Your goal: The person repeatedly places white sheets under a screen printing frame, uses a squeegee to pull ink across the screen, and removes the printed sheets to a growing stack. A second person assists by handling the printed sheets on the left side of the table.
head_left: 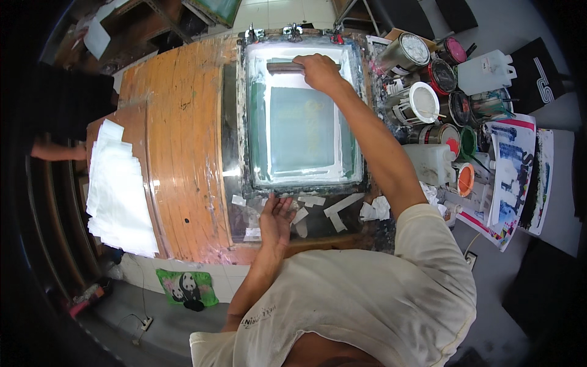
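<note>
Right hand (320,72): fingers grasping squeegee (282,68) | squeegee: under those fingers, far end of screen-printing frame (246,122) | left hand (276,221): fingers at frame's near edge, cannot tell if gripping

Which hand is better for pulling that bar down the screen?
Probably the right. The right hand has its fingers on the bar, near the screen's far end. The left hand is palm up at the near edge, well away from the bar.
</note>
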`<action>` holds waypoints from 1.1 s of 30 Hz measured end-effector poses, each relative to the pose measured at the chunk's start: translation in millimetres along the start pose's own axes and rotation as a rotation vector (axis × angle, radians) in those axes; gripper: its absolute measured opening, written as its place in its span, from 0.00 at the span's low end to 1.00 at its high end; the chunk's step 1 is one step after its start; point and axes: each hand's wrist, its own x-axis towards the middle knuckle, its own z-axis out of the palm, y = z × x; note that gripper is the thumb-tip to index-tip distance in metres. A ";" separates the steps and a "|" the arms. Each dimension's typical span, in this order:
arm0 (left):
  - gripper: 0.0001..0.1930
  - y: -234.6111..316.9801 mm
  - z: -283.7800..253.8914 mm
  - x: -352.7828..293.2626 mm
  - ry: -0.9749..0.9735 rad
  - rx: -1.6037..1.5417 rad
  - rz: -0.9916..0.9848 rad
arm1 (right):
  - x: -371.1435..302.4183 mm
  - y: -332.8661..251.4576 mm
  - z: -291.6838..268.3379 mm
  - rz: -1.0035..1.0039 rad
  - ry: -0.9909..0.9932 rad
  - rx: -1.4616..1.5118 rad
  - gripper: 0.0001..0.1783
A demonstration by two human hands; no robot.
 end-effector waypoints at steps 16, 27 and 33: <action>0.13 -7.0 -18.8 19.3 -0.133 0.069 0.046 | -244.3 -110.0 40.6 -0.014 0.081 -0.021 0.21; 0.14 1.7 -4.5 -8.0 -0.185 0.100 0.057 | -265.9 -136.2 -7.1 -0.065 0.020 -0.035 0.24; 0.08 47.5 35.3 -73.9 -0.461 0.100 0.292 | -226.9 -167.5 -101.1 -0.139 0.348 -0.049 0.19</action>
